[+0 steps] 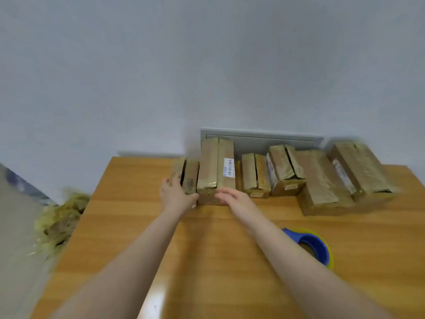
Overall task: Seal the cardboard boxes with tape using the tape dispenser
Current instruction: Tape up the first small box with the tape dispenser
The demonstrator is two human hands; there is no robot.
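**A:** What are the hands doing?

**B:** Both are reaching toward the 12 o'clock edge of the worktop (128, 203). The left hand (177, 192) is lying spread wide on the small box (192, 176), with its fingers fairly straight over the left flap and its thumb stretching along the near end.

**A:** And the right?

**B:** The right hand (232, 196) is holding nothing. It is stretching out flat, fingers straight and close together, with the fingertips at the near end of the tall box (208, 166). That box is standing just at 3 o'clock of the small one. Blur is hiding whether the fingertips are touching it.

**A:** Where is the dispenser sitting?

**B:** The blue dispenser (310, 245) is lying on the worktop at 5 o'clock from the right hand, well apart from it. The right forearm is partly covering it.

**A:** And the other boxes?

**B:** More boxes (322, 180) are sitting in a row running toward 3 o'clock along the wall (207, 65), and some flaps are gaping at the middle seam. The tall box is carrying a white label (228, 170). A yellowish tangle (62, 219) is lying off the worktop's 9 o'clock edge.
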